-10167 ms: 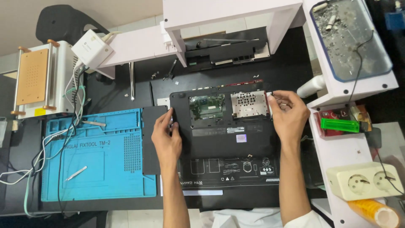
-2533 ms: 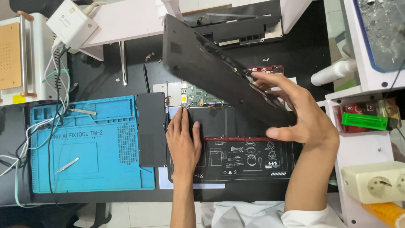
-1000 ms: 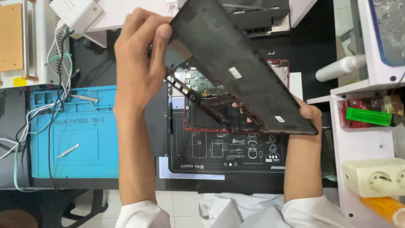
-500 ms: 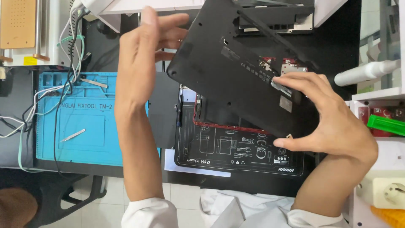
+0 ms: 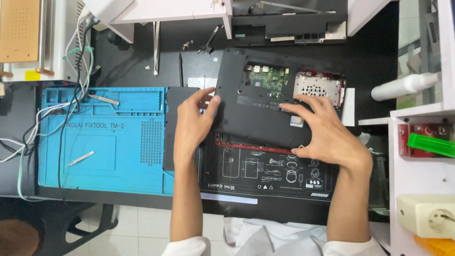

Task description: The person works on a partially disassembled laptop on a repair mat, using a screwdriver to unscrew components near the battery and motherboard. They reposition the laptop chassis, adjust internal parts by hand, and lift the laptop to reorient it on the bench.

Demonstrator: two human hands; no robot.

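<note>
Head view: both hands on the laptop (image 5: 265, 111) lying base-up at the black mat's (image 5: 265, 175) far edge. Left hand (image 5: 192, 121) pinches its left edge, right hand (image 5: 322, 130) presses flat, fingers spread. Looks stiff but fragile — board exposed, so grip the edges.

The black laptop bottom cover (image 5: 256, 114) lies nearly flat over the opened laptop base (image 5: 284, 147), turned a little askew, so that the base's red edge shows as a strip just below the cover's near edge and its metal part at the cover's right end. It is a matte black plastic panel with a large cut-out in its far half, through which a green circuit board (image 5: 265, 78) shows, and a small pale sticker sits near its right part. The laptop base rests on a black work mat printed with white diagrams (image 5: 265, 178).
</note>
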